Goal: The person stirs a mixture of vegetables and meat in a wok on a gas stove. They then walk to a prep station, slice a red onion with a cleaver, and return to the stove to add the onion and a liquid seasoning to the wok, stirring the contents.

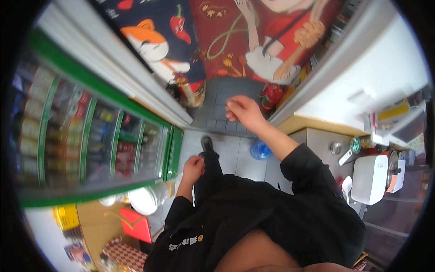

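Note:
My right hand (245,112) reaches out ahead of me at the doorway, its fingers loosely curled with no object visible in them. Beyond it hangs a printed fabric door curtain (221,44) in dark blue and red, with a cartoon cat and a figure on it. My left hand (193,169) is lower, by my thigh, curled into a loose fist; nothing shows in it. The nearest thing on that side is a green-framed glass-door drinks fridge (173,153) stocked with bottles and cans. One dark shoe (206,144) stands on the pale tiles.
A red fire extinguisher (272,96) stands at the doorway's right. A blue water-cooler bottle (260,150) is on the floor. The right-hand metal counter (316,139) bears a white box-shaped appliance (369,179) and a white spoon (346,186). White tubs (144,200) are at left.

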